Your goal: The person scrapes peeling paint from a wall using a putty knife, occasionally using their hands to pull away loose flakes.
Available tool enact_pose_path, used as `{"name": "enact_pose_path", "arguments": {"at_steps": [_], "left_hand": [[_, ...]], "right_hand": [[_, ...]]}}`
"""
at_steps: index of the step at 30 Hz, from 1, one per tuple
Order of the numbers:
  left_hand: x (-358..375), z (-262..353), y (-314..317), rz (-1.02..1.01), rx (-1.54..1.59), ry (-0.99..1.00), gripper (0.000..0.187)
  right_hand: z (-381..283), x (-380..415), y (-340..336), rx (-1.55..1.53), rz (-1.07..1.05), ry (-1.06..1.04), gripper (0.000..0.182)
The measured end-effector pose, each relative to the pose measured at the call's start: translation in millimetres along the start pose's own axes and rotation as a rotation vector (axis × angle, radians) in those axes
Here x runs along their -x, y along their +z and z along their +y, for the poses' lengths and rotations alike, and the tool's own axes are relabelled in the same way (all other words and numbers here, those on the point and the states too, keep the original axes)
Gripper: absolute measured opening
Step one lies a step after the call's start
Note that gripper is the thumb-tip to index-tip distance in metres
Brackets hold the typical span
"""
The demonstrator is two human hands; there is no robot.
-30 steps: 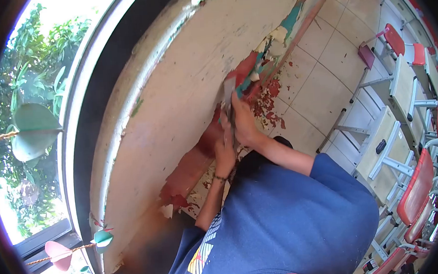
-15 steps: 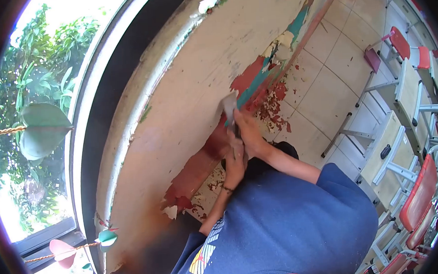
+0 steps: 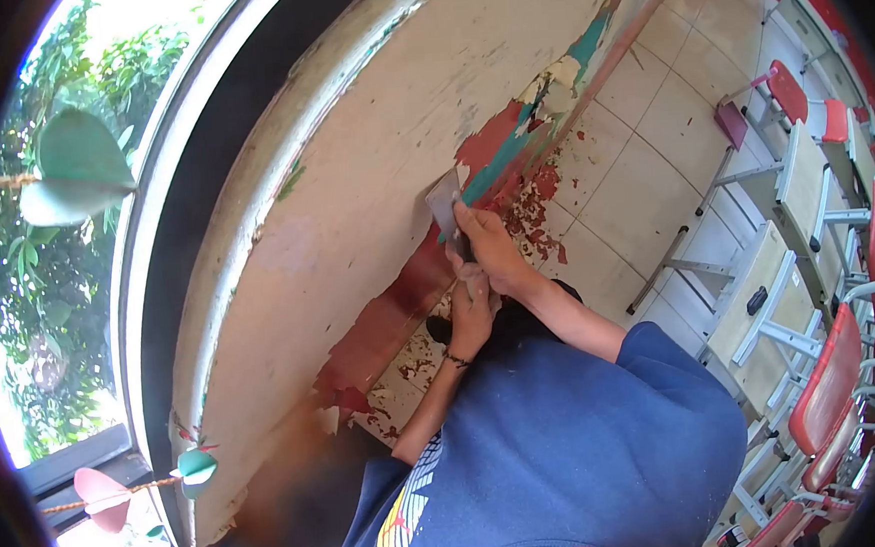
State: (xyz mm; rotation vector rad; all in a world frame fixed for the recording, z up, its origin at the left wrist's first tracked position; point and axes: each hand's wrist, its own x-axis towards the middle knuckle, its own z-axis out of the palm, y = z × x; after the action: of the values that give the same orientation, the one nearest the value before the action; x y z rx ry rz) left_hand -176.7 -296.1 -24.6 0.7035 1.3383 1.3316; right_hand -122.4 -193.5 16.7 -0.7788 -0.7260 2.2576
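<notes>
A scraper with a flat metal blade (image 3: 444,202) is in both of my hands, its blade against the cream painted wall (image 3: 353,208) at the edge of a red and teal patch (image 3: 399,301). My right hand (image 3: 496,252) is closed round the scraper near the blade. Lower down, my left hand (image 3: 473,311), with a dark bracelet at its wrist, wraps round the handle end. The fingers hide most of the handle. Loose paint flakes (image 3: 532,218) lie on the tiles along the wall's foot.
Chairs with red seats (image 3: 827,380) and light desks (image 3: 760,299) with metal frames stand on the right of the tiled floor (image 3: 642,176). At the left are a window frame (image 3: 167,190) and a hanging string of paper leaves (image 3: 80,165). A dark blue shirt (image 3: 568,446) fills the bottom.
The view has shifted slightly, so window and chairs appear further left. Both hands still hold the scraper; its blade shows more clearly and sits a little further left and up in the view.
</notes>
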Motion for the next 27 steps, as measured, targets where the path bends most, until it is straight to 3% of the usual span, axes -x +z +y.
{"name": "enact_pose_path", "arguments": {"at_steps": [4, 6, 12, 15, 20, 22, 24, 25, 27], "left_hand": [[13, -2, -2, 0.033, -0.137, 0.052, 0.025], [18, 1, -12, -0.029, 0.021, -0.133, 0.026], [1, -12, 3, 0.068, -0.107, -0.002, 0.027], [12, -17, -5, 0.05, 0.012, -0.058, 0.028], [-5, 0, -1, 0.019, -0.086, -0.026, 0.028], [1, -3, -2, 0.015, -0.097, -0.022, 0.028], [9, -5, -4, 0.028, -0.038, -0.113, 0.027], [6, -3, -4, 0.024, -0.039, -0.093, 0.027], [3, 4, -3, 0.009, -0.183, 0.133, 0.037]], "right_hand": [[3, 5, 3, -0.117, -0.037, 0.032, 0.037], [10, 6, 6, -0.09, -0.021, 0.048, 0.037], [-3, 0, 3, -0.054, 0.017, 0.028, 0.038], [10, 9, 7, -0.026, 0.042, 0.044, 0.04], [-5, -4, 7, -0.023, 0.097, 0.03, 0.041], [-6, -1, 4, -0.074, 0.016, 0.008, 0.041], [5, 7, 9, 0.004, 0.069, 0.019, 0.041], [8, 6, 12, 0.08, 0.112, 0.013, 0.042], [0, 0, 12, 0.004, 0.047, 0.033, 0.042]]}}
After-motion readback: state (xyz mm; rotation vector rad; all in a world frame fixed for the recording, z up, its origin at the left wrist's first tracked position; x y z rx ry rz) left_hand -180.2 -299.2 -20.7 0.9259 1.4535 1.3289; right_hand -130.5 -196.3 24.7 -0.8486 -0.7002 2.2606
